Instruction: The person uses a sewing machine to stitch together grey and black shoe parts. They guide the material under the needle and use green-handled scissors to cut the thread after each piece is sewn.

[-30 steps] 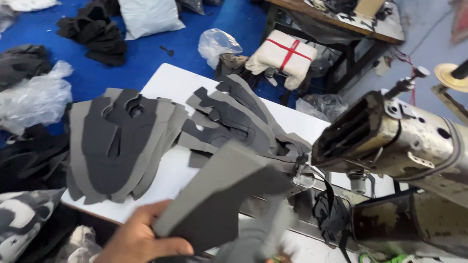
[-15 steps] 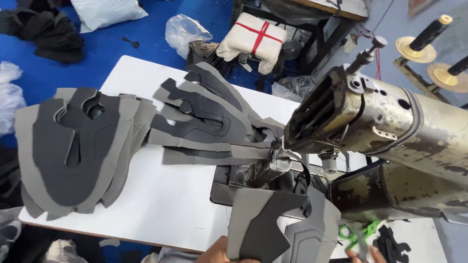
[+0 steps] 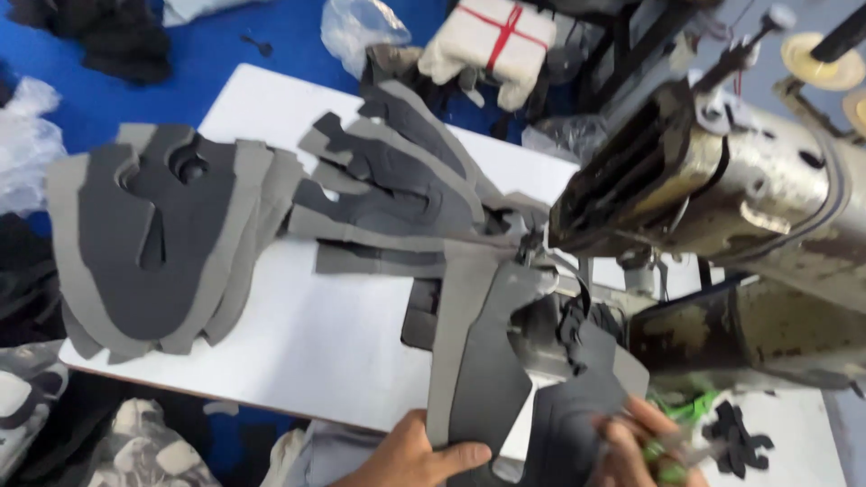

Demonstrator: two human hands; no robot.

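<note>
Even, bright overhead light; no hard shadows on the white table (image 3: 298, 343). Soft glare on the sewing machine (image 3: 749, 189) casing. Motion blur smears the whole frame, worst on the right hand (image 3: 645, 446) and lower edge. Fabric edges read soft. Blue floor (image 3: 244, 81) saturated.

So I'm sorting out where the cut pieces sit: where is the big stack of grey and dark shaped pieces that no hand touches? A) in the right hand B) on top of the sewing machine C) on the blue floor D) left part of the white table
D: the stack of grey pieces lies flat on the white table, left of the sewing machine, clear of both hands.
</note>
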